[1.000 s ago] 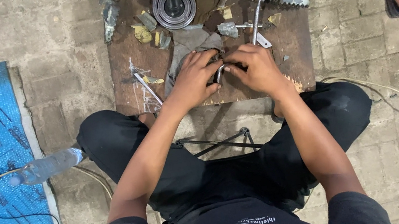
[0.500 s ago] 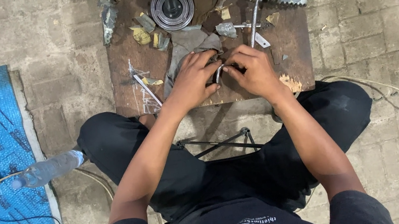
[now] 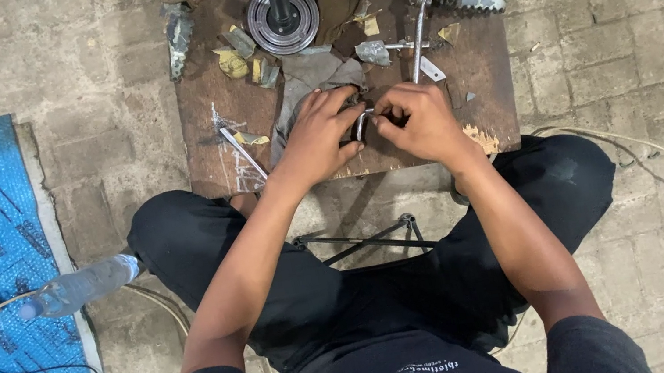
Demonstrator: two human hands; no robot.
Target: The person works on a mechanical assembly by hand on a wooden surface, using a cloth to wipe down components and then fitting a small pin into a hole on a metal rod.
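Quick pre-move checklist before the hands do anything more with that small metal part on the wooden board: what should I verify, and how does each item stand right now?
1. Both hands on the part: left hand and right hand meet around the small metal part. Ok.
2. Part visible enough to judge its seating: mostly hidden by fingers. Cannot tell.
3. Support under the work: the hands rest over the wooden board. Ok.
4. Clutter near the hands: grey rag, metal rod and thin strip lie close by. Not ok.
5. Round flanged piece with upright shaft: apart from the hands, at the board's far side. Ok.
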